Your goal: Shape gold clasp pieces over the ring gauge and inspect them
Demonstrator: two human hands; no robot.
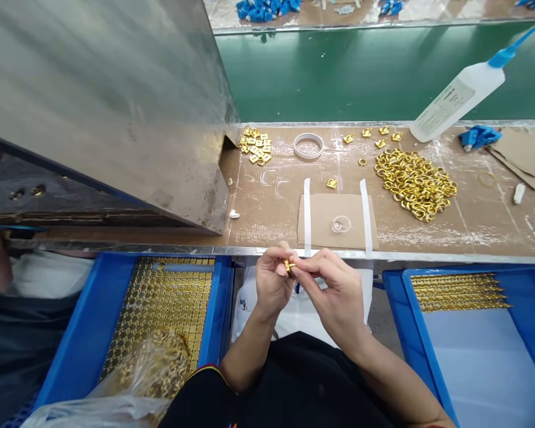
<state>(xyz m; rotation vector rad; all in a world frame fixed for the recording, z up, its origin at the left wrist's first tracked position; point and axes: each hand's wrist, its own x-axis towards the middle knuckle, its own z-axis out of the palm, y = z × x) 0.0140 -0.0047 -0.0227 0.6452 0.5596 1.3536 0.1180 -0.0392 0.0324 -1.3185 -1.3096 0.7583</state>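
Observation:
A small gold piece (pixel 289 267) is pinched between the fingertips of both hands, just below the bench's front edge. My left hand (pixel 271 282) is closed on its left side, and my right hand (pixel 336 291) grips it from the right. Beyond them, a cardboard pad (pixel 321 208) held by two white tape strips bears a small clear round dish (pixel 340 224). One gold square piece (pixel 332 183) lies behind the pad. Gold rings (pixel 417 184) are heaped to the right, and square gold pieces (pixel 256 147) form a small pile on the left.
A large metal housing (pixel 160 119) fills the upper left. A white bottle (pixel 459 101) with a blue nozzle leans at the back right, near blue clips (pixel 479 137). Blue trays (pixel 223 297) with gold pieces flank my body. Part of another person (pixel 18 345) shows at far left.

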